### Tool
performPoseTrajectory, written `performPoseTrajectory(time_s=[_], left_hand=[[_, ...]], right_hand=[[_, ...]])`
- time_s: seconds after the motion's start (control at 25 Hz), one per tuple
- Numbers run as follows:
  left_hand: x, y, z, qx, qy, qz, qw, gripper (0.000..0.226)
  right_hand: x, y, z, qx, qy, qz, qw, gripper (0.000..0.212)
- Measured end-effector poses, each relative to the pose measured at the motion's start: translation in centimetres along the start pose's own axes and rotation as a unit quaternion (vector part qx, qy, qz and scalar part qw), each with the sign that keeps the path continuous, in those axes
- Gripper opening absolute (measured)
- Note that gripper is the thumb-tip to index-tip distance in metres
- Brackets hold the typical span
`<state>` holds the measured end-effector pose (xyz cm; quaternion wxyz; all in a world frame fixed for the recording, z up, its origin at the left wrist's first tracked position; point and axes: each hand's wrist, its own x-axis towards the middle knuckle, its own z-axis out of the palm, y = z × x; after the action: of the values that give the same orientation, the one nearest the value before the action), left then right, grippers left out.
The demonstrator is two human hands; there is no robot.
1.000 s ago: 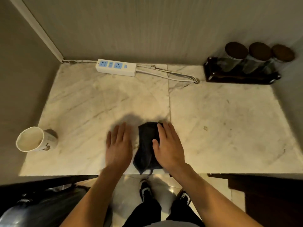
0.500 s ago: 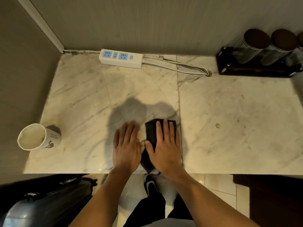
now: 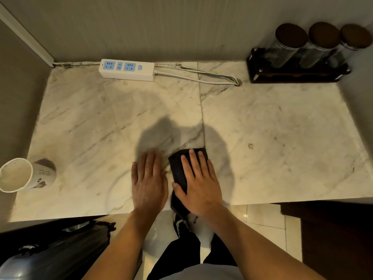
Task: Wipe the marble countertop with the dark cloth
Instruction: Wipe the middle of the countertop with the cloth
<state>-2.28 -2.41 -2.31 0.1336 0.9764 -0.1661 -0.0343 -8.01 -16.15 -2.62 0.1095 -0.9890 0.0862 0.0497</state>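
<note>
The dark cloth (image 3: 178, 168) lies folded on the pale veined marble countertop (image 3: 272, 128), near its front edge, with one end hanging over the edge. My right hand (image 3: 198, 183) presses flat on top of the cloth, fingers spread and pointing away from me. My left hand (image 3: 148, 179) rests flat on the bare marble just left of the cloth, holding nothing. Small brown spots mark the marble to the right of the cloth.
A white paper cup (image 3: 22, 175) stands at the front left corner. A white power strip (image 3: 127, 70) and its cable (image 3: 201, 76) lie along the back wall. A dark rack (image 3: 292, 73) with three lidded jars fills the back right corner. Walls close in left and back.
Both hands and the cloth stay at the front middle of the counter, the cloth shifted slightly forward under my right hand. The camera view has tilted a little.
</note>
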Motion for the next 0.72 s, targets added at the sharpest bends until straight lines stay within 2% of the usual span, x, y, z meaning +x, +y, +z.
performPoseTrajectory(time_s=[0.24, 0.4, 0.72], left_hand=[[-0.7, 1.8, 0.7, 0.001, 0.008, 0.011, 1.0, 0.05], [-0.5, 3.3, 1.2, -0.001, -0.008, 0.022, 1.0, 0.049], [0.7, 5.0, 1.7, -0.022, -0.03, 0.025, 0.999, 0.052]], right_hand=[[-1.6, 3.1, -0.5, -0.012, 0.008, -0.022, 1.0, 0.077], [-1.8, 6.0, -1.1, -0.017, 0.009, -0.064, 0.998, 0.069], [0.6, 9.7, -2.4, -0.045, -0.021, -0.124, 0.991, 0.067]])
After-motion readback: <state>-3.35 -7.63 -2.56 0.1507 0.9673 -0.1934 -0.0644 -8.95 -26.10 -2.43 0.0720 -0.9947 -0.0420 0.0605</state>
